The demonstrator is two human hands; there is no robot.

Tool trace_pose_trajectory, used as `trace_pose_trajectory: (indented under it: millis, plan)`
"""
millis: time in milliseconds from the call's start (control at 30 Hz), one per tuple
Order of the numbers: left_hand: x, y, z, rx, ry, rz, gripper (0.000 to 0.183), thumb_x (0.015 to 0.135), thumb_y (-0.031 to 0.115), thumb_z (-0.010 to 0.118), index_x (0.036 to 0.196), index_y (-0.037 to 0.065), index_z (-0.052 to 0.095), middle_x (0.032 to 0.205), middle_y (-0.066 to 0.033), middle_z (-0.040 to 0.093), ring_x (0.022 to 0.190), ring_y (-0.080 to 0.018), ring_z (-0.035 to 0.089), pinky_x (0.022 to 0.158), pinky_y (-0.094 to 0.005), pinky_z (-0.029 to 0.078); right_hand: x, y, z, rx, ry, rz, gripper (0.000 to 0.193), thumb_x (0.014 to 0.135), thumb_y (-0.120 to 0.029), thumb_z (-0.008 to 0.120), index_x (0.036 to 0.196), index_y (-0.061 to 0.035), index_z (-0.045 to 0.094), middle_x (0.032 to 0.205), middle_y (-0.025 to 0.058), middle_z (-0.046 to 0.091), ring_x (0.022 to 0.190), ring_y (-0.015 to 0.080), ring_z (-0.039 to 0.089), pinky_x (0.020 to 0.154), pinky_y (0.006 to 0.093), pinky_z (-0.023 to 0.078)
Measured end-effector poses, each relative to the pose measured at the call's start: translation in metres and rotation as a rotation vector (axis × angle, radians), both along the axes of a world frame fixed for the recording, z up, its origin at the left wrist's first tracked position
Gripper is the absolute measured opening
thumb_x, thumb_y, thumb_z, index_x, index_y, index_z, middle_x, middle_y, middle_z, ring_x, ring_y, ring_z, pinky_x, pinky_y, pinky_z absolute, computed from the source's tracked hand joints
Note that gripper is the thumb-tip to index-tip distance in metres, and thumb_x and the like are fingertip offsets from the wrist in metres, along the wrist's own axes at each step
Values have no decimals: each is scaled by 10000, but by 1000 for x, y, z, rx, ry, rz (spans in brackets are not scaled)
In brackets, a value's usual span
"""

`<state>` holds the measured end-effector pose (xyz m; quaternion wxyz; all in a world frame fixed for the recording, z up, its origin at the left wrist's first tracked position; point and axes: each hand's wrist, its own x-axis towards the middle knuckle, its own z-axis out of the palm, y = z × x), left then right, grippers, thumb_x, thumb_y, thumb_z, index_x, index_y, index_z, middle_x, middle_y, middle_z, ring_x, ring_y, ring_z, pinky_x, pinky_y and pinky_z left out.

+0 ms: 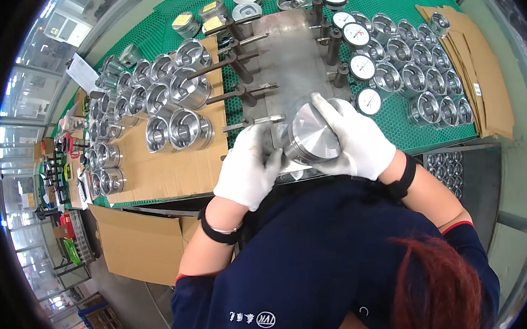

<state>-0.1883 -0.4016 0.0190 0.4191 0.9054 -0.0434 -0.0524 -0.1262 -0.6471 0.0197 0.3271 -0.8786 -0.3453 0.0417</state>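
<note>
A silver metal piston (pixel 317 132), its round flat crown tilted up toward me, is held between my hands just above the near end of a grey metal plate (pixel 293 60). White-gloved, my right hand (pixel 358 137) wraps round the crown's right edge, thumb on top and fingers beneath. My left hand (pixel 245 168), also gloved, curves round the piston's left, skirt side with thumb and fingers; that grip is partly blurred. Close by stand dial gauges on dark posts, the nearest gauge (pixel 368 101) right of my right hand. A metal arm (pixel 255 123) reaches over my left fingers.
Several pistons (pixel 192 128) stand on cardboard (pixel 149 174) at left. More pistons (pixel 424 79) fill the green mat (pixel 397 138) at right, beside stacked cardboard (pixel 491 90). Yellow-labelled round parts (pixel 185 24) sit at the back. Below right, a rack (pixel 448 174) holds more pistons.
</note>
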Motion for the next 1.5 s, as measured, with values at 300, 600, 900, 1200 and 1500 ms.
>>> trace_pose_trajectory:
  millis: [300,600,900,1200,1500]
  plan:
    - [32,-33,-37,270,-529,-113,1015,633,359,940,1458,53,433,1339,-211,566,1190,-429,572,1006,-501,477,-5,-11,-9,125,-83,-30,994,740,-170,852,1535,42,292,1286,266,549,1145,432,595,949,428,523]
    - [58,-38,-43,90,-439,-92,976,657,197,913,1483,50,414,1402,-242,525,1282,-440,529,1069,-491,470,-17,-16,-33,343,1018,-249,965,896,-122,715,1610,39,85,1026,134,667,662,147,671,587,284,569]
    - [63,-39,-47,84,-508,-82,949,689,198,895,1489,71,400,1383,-251,527,1231,-445,570,1008,-486,518,-11,-20,-46,305,963,-230,958,907,-138,707,1607,53,81,1040,118,667,767,155,675,663,275,570]
    - [61,-43,-43,86,-486,-62,960,685,193,896,1496,77,397,1404,-245,508,1227,-449,573,1007,-486,522,-10,-16,-32,235,981,-273,985,905,-159,719,1615,42,67,1020,121,679,860,155,662,766,258,553]
    - [61,-42,-48,40,-447,-40,898,693,146,851,1485,69,435,1430,-250,501,1294,-439,531,1074,-470,483,-11,-17,-44,198,832,-241,986,893,-216,723,1593,82,97,932,182,700,838,259,713,746,353,567]
